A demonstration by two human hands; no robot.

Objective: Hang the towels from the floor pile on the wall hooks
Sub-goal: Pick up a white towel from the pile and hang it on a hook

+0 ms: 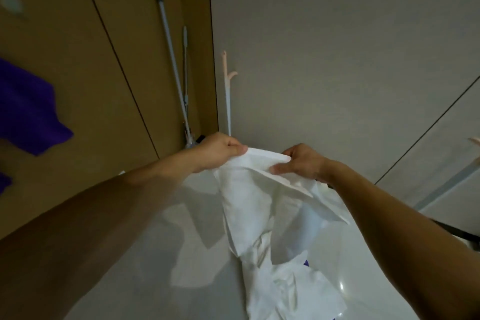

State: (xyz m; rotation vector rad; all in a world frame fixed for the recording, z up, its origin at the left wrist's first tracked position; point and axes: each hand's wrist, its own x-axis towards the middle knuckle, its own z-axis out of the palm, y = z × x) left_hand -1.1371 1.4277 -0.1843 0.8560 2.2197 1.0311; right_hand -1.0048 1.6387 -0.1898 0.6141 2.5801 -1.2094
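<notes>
White towel [249, 202] held up mid-frame, top edge pinched by left hand [218, 150] and right hand [304, 163], fingers closed on cloth. Tail seems to trail into floor pile [293, 293], lower centre. Risk: tail drags the pile along, or the thin pinch slips on the lift.

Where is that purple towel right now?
In the head view, the purple towel is at the far left against the brown wall, well left of the mop handles.

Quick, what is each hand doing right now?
Left hand: closed, gripping the top edge of the white towel.
Right hand: closed, pinching the same edge of the towel.
</notes>
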